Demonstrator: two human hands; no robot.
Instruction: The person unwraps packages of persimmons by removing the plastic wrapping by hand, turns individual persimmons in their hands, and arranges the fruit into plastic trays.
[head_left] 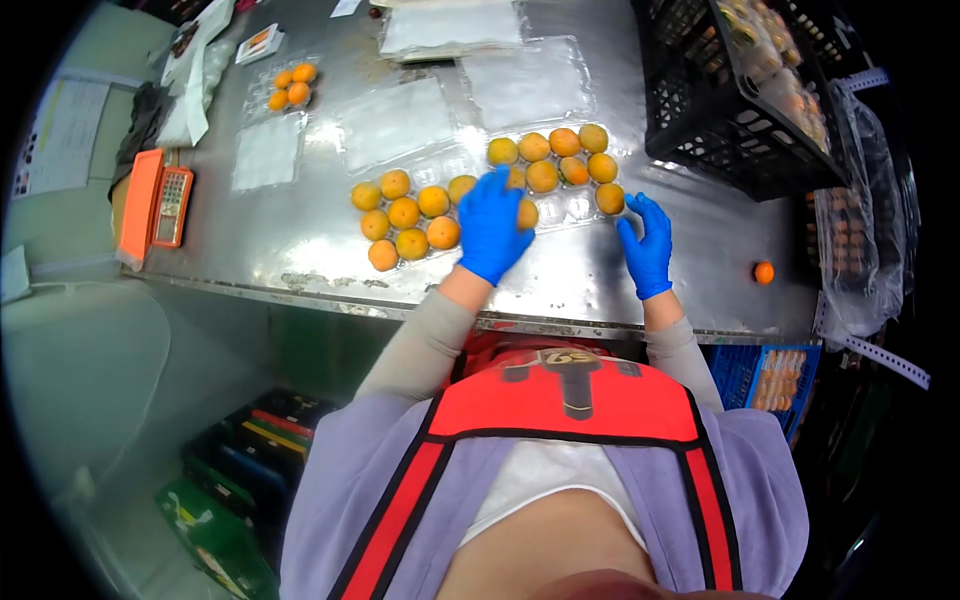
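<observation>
My left hand (492, 228), in a blue glove, reaches over the gap between two clear trays of orange-yellow fruit. One fruit (527, 214) shows at its right edge; its fingertips are hidden, so I cannot make out a grip. The left tray's fruit (403, 213) sits in rows beside this hand. Fruit (541, 177) in the right tray lies along its top and right side, with bare cups in the lower middle. Beside that tray's lower right fruit (609, 198), my right hand (648, 245) is gloved in blue, thumb and fingers apart, holding nothing.
Black crate (740, 130) with packed fruit stands at the right; a lone orange fruit (764, 272) lies below it. Lined trays (527, 82) spread across the back. An orange scale (157, 208) and a small fruit pack (298, 93) are at the left.
</observation>
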